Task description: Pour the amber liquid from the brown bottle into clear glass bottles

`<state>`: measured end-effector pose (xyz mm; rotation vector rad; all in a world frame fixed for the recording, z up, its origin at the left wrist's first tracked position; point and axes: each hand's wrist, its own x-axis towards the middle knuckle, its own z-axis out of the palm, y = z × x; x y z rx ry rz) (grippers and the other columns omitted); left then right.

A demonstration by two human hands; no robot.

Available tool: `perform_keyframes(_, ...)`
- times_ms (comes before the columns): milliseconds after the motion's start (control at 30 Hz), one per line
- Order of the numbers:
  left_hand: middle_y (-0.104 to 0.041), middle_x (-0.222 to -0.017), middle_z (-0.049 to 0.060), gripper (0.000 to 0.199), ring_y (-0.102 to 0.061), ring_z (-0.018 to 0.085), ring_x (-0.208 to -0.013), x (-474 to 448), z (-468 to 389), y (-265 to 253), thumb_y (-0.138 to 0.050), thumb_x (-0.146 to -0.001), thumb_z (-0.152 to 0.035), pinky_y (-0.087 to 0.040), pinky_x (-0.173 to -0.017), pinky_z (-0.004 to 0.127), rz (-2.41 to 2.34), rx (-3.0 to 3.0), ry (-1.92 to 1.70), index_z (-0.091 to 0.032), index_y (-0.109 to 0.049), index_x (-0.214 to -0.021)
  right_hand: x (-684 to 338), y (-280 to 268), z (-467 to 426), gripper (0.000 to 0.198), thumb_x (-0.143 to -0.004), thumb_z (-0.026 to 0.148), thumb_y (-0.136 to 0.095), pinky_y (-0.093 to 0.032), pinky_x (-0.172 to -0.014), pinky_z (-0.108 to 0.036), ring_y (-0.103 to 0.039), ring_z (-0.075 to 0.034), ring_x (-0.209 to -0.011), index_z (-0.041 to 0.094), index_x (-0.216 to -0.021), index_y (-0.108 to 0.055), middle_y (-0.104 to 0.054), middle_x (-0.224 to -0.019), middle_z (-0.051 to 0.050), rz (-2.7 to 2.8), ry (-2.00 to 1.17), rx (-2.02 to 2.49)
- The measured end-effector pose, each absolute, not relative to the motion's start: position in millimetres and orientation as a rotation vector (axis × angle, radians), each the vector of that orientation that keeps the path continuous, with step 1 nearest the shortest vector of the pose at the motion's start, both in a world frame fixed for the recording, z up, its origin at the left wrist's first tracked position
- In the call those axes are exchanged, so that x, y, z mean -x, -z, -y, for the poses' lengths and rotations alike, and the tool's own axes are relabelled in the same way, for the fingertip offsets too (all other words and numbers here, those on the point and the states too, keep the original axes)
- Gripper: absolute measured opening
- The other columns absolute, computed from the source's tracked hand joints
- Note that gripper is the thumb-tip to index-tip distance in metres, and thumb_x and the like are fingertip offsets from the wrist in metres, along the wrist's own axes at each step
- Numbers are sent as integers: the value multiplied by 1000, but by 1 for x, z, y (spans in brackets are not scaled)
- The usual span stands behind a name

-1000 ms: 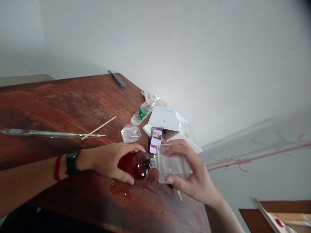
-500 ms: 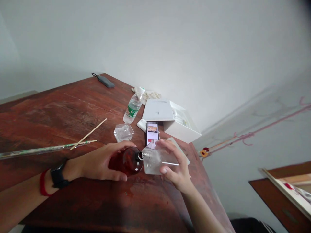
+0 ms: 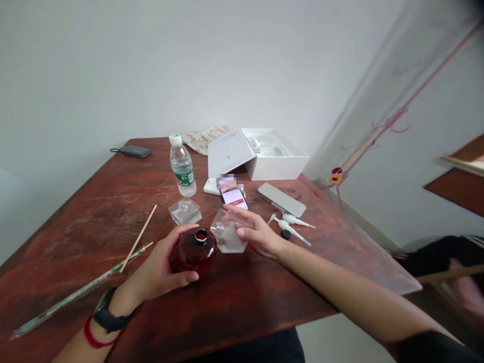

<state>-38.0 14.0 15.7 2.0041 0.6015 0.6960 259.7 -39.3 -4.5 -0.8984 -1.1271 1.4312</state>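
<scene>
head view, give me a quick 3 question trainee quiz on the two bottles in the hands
1. True or false: the left hand grips the red bottle.
2. What does the right hand hold? A) clear glass bottle B) phone C) water bottle
3. Fill in: the red bottle's mouth points ____.

Key: 1 true; 2 A; 3 up

No wording can be read anywhere in the view. The clear plastic water bottle (image 3: 182, 166) standing on the desk carries a green label with white marks, too small to make out. The lit smartphone screen (image 3: 233, 196) shows a red band, perhaps a button, and its upper part is blurred.
</scene>
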Motion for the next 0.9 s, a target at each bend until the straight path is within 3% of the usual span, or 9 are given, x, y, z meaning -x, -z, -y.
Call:
perform_keyframes(167,-66,-146,19,93,-67,41,-132,42,-16,-13,-84,-82,-78,-51,-118,54,-671,-2018,-718,-23,-52,-149,-261,15,29,84,-62,48,-105,-58,-96,-38,-73,-24,-114,25,-132,-66,-74,-124,-7,1277,-1487,915)
perform_keyframes(400,-65,-147,20,93,-63,43,-138,38,-18,-19,-75,-84,-86,-48,-121,59,-731,-2065,-742,-22,-51,-148,-253,12,31,71,-65,39,-105,-55,-98,-37,-69,-20,-107,23,-120,-64,-69,-111,-2,1355,-1307,956)
perform_keyframes(633,-61,-152,20,97,-59,45,-143,41,-18,-15,-72,-85,-87,-43,-125,63,-776,-2077,-730,-22,-47,-153,-252,13,33,70,-67,46,-102,-57,-93,-39,-68,-21,-100,22,-120,-63,-69,-114,-4,1448,-1164,1104)
perform_keyframes(767,-61,-153,20,96,-59,45,-143,42,-21,-12,-73,-86,-85,-44,-124,62,-780,-2096,-746,-22,-47,-154,-252,16,31,65,-69,40,-99,-57,-93,-40,-69,-21,-102,23,-118,-59,-69,-117,-5,1422,-1209,1078)
perform_keyframes(900,-63,-150,20,94,-62,44,-142,43,-24,-11,-73,-86,-84,-48,-122,59,-791,-2127,-783,-21,-49,-152,-252,19,30,70,-73,33,-93,-58,-95,-41,-69,-21,-108,24,-129,-52,-67,-121,-7,1407,-1202,1050)
